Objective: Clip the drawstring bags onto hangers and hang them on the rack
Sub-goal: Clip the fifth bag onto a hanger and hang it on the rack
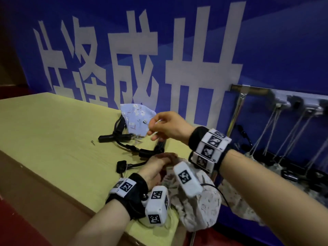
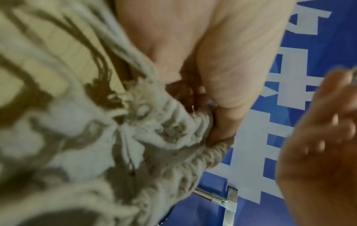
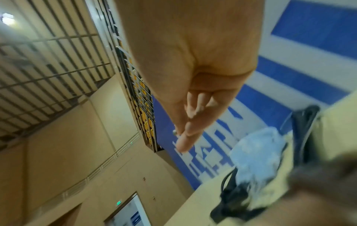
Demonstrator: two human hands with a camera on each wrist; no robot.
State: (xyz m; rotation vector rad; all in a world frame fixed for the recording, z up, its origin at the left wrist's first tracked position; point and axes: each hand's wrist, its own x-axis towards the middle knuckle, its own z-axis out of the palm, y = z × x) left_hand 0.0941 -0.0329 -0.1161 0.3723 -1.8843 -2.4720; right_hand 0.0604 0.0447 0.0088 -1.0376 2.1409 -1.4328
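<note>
My left hand (image 1: pixel 157 165) grips the gathered mouth of a beige patterned drawstring bag (image 1: pixel 198 208) at the table's right edge. The left wrist view shows the fingers (image 2: pixel 222 85) curled into the bunched cloth (image 2: pixel 158 131). My right hand (image 1: pixel 166 126) hovers above the table and pinches a small metal piece (image 1: pixel 144 122) between thumb and fingertip (image 3: pixel 185 137). Black clip hangers (image 1: pixel 124 138) lie tangled on the table under it. A light blue floral bag (image 1: pixel 136 118) lies on them. The rack (image 1: pixel 257 92) stands at the right.
Several beige bags (image 1: pixel 255 157) hang by their strings from grey clips on the rack bar. A small screw hook (image 1: pixel 92 142) lies loose on the yellow table (image 1: pixel 44 130). A blue banner with white characters (image 1: pixel 177 50) stands right behind the table.
</note>
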